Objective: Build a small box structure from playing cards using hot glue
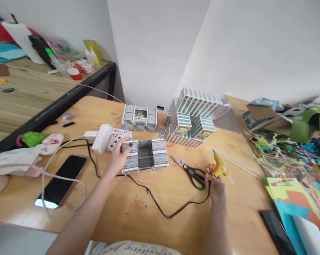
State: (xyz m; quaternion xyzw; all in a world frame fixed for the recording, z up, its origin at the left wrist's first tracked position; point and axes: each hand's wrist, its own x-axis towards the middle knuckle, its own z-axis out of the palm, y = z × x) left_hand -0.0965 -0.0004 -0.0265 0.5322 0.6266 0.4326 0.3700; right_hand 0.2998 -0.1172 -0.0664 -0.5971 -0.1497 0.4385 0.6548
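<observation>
My left hand (119, 157) grips the left end of a box built from playing cards (160, 154), patterned grey and white with an open hollow in its middle. My right hand (215, 182) is closed around a yellow hot glue gun (219, 166), its nozzle tilted up to the left. Black-handled scissors (190, 172) lie on the table just left of that hand. Loose playing cards (116, 137) lie face up behind my left hand. Farther back sits a second card-built box (128, 117) with a green picture in its middle.
Stacked playing-card packs (199, 102) stand at the back right. A black cord (160, 205) loops across the table from the glue gun. On the left are a phone (64, 180), a white power strip (101, 138) and cables. Colourful paper (290, 202) and craft strands (274, 152) crowd the right.
</observation>
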